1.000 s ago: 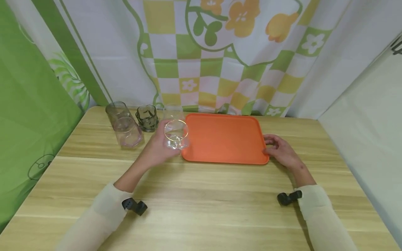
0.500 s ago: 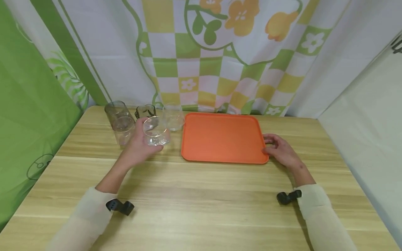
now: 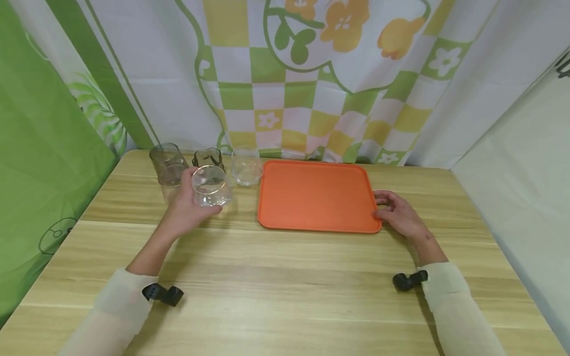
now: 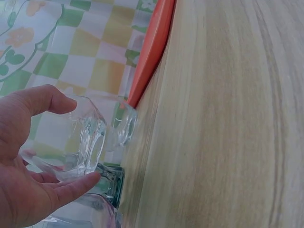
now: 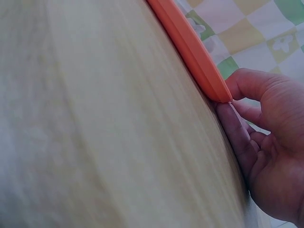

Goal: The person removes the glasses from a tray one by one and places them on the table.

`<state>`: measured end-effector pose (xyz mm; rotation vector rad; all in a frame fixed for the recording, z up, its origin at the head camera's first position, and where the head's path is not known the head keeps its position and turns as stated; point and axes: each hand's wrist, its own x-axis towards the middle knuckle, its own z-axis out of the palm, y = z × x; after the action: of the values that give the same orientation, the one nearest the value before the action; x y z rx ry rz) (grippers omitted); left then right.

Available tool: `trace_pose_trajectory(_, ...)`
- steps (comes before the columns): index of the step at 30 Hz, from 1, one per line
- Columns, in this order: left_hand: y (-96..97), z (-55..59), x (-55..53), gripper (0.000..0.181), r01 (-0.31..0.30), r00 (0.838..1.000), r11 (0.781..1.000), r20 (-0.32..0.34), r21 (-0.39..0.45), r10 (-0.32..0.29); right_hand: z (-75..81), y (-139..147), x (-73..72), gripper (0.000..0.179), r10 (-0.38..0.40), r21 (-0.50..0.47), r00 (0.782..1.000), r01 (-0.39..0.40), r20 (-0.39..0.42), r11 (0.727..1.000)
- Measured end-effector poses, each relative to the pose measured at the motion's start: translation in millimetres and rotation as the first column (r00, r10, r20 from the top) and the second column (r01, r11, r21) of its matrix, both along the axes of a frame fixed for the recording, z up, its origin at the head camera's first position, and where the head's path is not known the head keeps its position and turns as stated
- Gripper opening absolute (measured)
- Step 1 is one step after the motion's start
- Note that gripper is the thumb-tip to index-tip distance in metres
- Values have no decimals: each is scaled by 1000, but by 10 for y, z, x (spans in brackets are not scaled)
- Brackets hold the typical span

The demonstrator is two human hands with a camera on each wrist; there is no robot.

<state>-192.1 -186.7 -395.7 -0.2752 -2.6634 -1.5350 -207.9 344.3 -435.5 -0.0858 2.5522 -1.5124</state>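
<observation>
My left hand [image 3: 182, 212] grips a clear drinking glass [image 3: 211, 190] with a gold rim, thumb on one side and fingers round the other. In the left wrist view this glass [image 4: 88, 137] overlaps the glasses standing behind it. At the right side of an orange tray [image 3: 318, 198], my right hand [image 3: 401, 213] pinches the rim. The right wrist view has the thumb and fingers on either face of the tray's corner [image 5: 209, 78], with the hand low by the tabletop. Nothing lies on the tray.
Behind my left hand stand a tall grey glass [image 3: 166, 155], a pale pinkish glass [image 3: 171, 178] partly hidden by the fingers, and a dark green glass [image 3: 208, 157]. Another clear glass [image 3: 247, 170] stands beside the tray's left edge. A patterned curtain [image 3: 294, 99] hangs along the table's back.
My left hand has carried the gold-rimmed glass leftward, away from the tray's left edge toward the other glasses. My right hand and the tray have stayed in place.
</observation>
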Motion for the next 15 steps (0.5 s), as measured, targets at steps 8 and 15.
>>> trace_pose_trajectory(8, 28, -24, -24, 99, 16, 1000, 999, -7, 35, -16, -3, -4, 5, 64, -5, 9, 1000, 5, 8, 1000)
trace_pose_trajectory(15, 49, -95, -116, 100, 12, 1000, 1000, -6, 26, -12, 10, -10, 5, 63, -3, 4, 1000, 3, 8, 1000)
